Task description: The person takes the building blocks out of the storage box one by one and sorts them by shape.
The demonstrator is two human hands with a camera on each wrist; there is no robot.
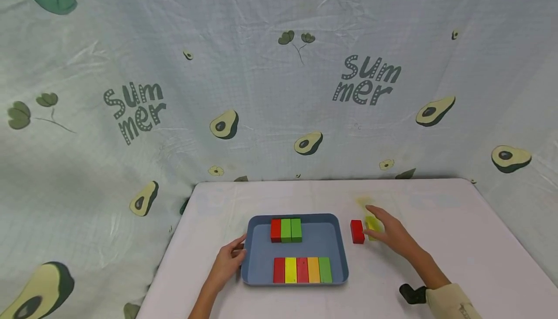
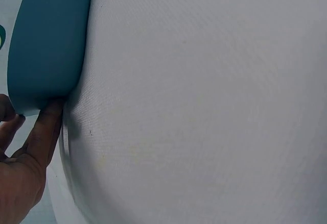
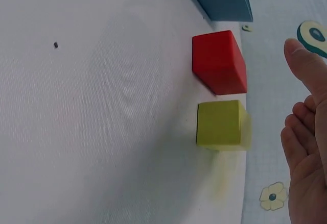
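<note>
White surface (image 1: 436, 241) is seen in front of an avocado-print backdrop (image 1: 279, 91). Blue tray (image 1: 322, 239) is set near the surface's front middle. Two block rows are held in the tray: far row of three (image 1: 286, 230), red, green, green; near row of five (image 1: 302, 270), red, yellow, red, orange, green, packed side by side. Left hand (image 1: 228, 262) is placed at the tray's left edge, fingers laid straight against the rim, nothing pinched; in the left wrist view the fingers (image 2: 45, 132) are seen touching the tray's corner (image 2: 46, 45). Right hand (image 1: 391, 232) is stretched out right of the tray, grip spread, fingers relaxed, nothing held. A yellow block (image 3: 220, 123) is found just beside that hand on the surface, partly hidden by it from the head view. A red block (image 3: 219, 60) is placed just beside the yellow one, between it and the tray, a slim gap visible.
</note>
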